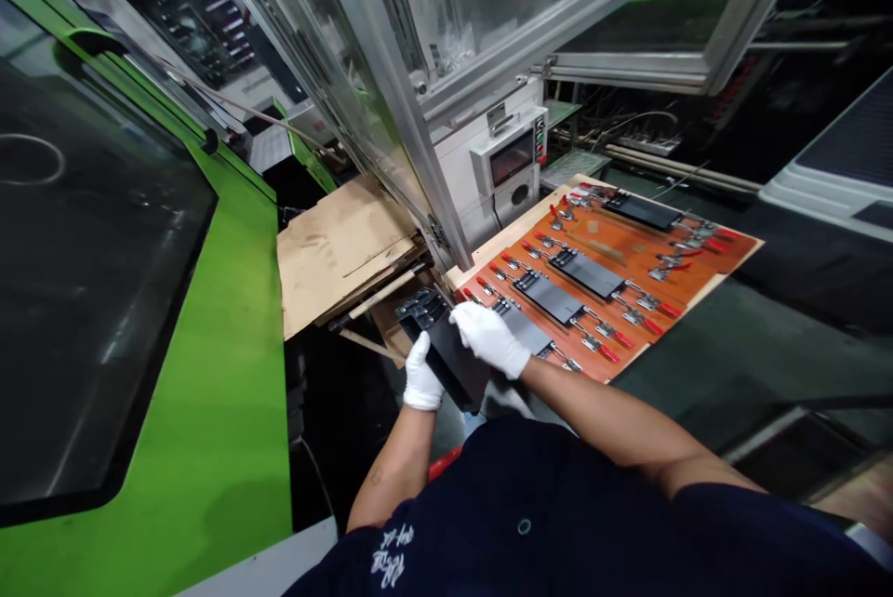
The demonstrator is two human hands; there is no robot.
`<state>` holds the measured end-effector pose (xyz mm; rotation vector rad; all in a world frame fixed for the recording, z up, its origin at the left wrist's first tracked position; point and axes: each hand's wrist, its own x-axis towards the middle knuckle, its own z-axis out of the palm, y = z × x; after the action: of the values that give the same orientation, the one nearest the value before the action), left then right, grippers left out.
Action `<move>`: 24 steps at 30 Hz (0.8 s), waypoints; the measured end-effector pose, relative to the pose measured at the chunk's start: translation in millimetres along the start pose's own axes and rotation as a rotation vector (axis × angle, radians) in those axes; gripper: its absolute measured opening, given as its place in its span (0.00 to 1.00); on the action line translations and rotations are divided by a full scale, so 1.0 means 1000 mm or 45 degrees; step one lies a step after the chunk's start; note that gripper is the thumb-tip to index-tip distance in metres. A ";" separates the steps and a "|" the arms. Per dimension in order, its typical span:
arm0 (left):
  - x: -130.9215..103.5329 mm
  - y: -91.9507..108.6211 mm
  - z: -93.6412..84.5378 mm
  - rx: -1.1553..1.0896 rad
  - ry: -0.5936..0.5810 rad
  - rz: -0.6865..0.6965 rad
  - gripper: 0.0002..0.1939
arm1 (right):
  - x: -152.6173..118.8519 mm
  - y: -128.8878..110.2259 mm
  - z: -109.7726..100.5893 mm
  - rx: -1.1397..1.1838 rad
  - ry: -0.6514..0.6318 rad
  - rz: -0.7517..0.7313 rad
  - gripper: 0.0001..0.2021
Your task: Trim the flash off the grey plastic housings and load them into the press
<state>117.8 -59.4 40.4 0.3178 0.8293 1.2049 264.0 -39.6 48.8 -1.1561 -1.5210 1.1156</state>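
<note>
A dark rectangular part (457, 357) with a detailed black upper end is tilted in front of my body. My left hand (422, 378), in a white glove, grips its left side with the thumb up along the edge. My right hand (490, 338), also gloved in white, is closed at the part's upper right edge, around a thin tool-like item whose shape is too small to tell. Beside my right hand, an orange board (614, 253) carries several flat dark parts (551, 298) between red-handled toggle clamps (598, 346).
A green machine (237, 364) with a dark window stands at left. Brown cardboard (341, 248) lies on a stand ahead. A metal-framed clear guard (391, 104) rises in front, near a control panel with a screen (513, 160). A grey-white machine (830, 179) is at right.
</note>
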 end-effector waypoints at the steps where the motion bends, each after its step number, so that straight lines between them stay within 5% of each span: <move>1: 0.000 0.000 0.000 0.006 -0.016 0.000 0.18 | 0.000 -0.001 0.000 0.026 0.019 0.071 0.13; 10: -0.008 -0.002 0.004 0.108 -0.437 -0.007 0.21 | -0.010 -0.003 0.012 0.363 -0.118 0.069 0.13; 20: -0.007 -0.002 0.004 0.117 -0.359 0.015 0.20 | -0.008 -0.015 0.008 0.501 -0.110 0.167 0.11; 24: 0.003 -0.001 0.001 0.084 -0.173 0.066 0.14 | -0.013 -0.016 0.019 0.559 -0.305 0.143 0.14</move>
<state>119.7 -57.1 39.7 0.4721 0.7474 1.1920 245.2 -57.8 59.4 -0.8338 -1.3028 1.6165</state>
